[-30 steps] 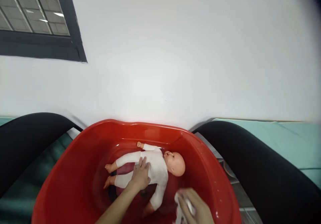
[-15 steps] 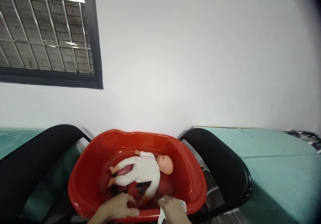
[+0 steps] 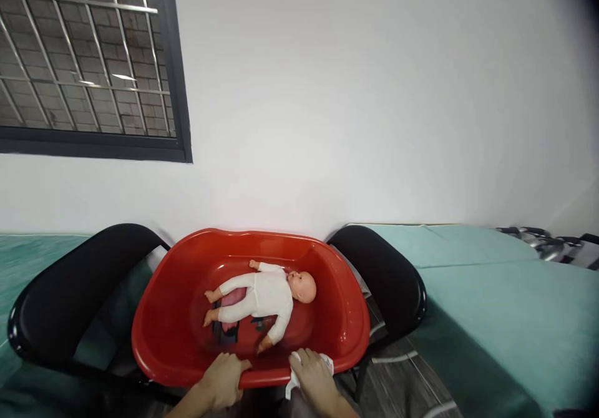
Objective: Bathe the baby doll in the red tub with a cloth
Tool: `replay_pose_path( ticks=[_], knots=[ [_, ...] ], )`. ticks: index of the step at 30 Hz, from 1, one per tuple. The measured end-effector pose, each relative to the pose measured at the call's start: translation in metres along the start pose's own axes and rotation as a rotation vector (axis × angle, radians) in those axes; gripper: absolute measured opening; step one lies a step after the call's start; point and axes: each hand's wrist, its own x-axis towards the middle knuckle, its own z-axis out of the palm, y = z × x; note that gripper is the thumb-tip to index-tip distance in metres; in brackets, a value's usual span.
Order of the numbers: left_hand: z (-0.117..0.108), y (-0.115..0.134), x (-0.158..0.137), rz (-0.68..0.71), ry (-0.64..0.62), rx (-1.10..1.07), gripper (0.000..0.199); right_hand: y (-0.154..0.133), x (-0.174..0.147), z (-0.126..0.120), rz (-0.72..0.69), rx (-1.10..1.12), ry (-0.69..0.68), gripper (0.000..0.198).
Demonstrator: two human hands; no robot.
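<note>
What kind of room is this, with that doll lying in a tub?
Probably a baby-care practice room. A baby doll in a white suit lies in a red plastic tub set between two black chairs, beside teal-covered beds. The left hand grips the tub's rim; the right hand holds a white cloth.

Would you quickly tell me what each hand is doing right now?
Left hand: gripping the red tub's near rim.
Right hand: closed on a white cloth at that rim.
</note>
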Motion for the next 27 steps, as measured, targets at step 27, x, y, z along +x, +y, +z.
replay_pose_path(
  ticks=[27],
  knots=[
    [-0.110, -0.002, 0.021, 0.102, -0.065, -0.240, 0.021, 0.048, 0.060, -0.129, -0.107, 0.154, -0.098, 0.038]
  ],
)
